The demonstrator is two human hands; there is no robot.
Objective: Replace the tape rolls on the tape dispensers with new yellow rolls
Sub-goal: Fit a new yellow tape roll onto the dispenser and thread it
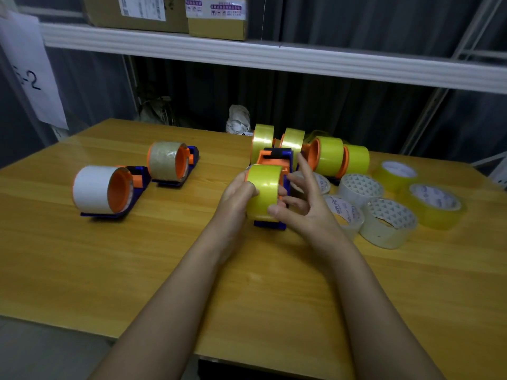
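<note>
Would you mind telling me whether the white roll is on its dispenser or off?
On: the white roll sits around its dispenser's orange hub.

A glossy yellow tape roll (264,192), its film smooth and catching the light, sits on a blue and orange plastic dispenser (274,171) atop a varnished wood-grain table (192,270) with a soft sheen. To one side, a matt white roll (94,189) and a wrinkled, dull brownish roll (164,160) ride on smooth orange plastic hubs, while clear, slightly cloudy tape rolls (386,223) with printed paper cores lie flat beside shiny yellow ones (436,205). Above, matt brown cardboard boxes (216,17) with paper labels rest on a white painted shelf (274,56).
</note>
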